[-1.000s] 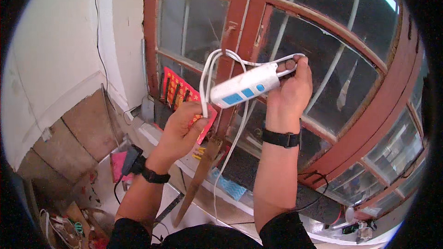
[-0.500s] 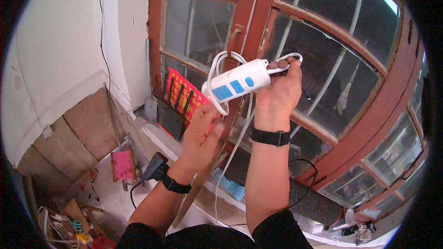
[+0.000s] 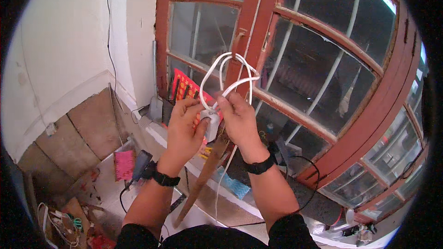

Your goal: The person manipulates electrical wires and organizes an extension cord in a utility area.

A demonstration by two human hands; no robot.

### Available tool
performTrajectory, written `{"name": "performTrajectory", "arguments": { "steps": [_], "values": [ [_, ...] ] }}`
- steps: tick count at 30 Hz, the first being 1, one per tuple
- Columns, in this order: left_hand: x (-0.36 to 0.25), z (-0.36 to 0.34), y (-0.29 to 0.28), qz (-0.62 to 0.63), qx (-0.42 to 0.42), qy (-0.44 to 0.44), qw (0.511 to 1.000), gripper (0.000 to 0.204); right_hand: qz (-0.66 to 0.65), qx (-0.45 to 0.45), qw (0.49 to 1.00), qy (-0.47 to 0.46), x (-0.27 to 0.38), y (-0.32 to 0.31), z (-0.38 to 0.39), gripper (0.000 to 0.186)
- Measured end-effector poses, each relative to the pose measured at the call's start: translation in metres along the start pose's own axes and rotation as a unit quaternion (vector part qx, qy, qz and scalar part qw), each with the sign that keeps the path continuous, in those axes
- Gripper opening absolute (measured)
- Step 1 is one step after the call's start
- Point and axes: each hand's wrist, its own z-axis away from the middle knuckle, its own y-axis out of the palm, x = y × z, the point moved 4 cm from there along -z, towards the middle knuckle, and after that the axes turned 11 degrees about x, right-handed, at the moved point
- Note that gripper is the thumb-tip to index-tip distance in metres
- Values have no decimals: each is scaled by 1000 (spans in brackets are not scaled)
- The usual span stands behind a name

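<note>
A white power strip (image 3: 212,127) hangs between my hands, mostly hidden behind my left fingers. My left hand (image 3: 185,127) is closed on its body, the thumb lying across it. My right hand (image 3: 239,119) pinches the white cord (image 3: 240,82) just above the strip. From there the cord rises in loose loops in front of the red window frame (image 3: 253,23), close to its metal handle (image 3: 238,39). One length of the cord drops behind my right hand toward the floor. The strip's blue socket faces do not show.
A wooden pole (image 3: 203,180) slants up behind my hands. A red printed sheet (image 3: 184,85) stands at the window's lower left. A pink-topped stool (image 3: 123,165) is on the floor at left, with cluttered cords and green scissors (image 3: 77,223) below it. A blue packet (image 3: 235,185) lies on the sill.
The power strip has come down and turned upright, into my left hand. My right hand has lowered and now pinches the cord beside it. The cord loops now stand above both hands.
</note>
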Motion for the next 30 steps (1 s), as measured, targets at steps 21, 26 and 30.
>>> {"name": "performTrajectory", "arguments": {
  "steps": [21,26,30],
  "values": [
    [5,11,-19,17,118,-38,992,14,241,-18,948,-206,16,-2,22,26],
    [-1,36,-67,27,160,-42,986,13,269,-85,924,-258,23,-29,10,20],
    [-6,50,-83,35,184,-67,980,13,295,-108,925,-213,20,-39,-6,13]
  ]
}}
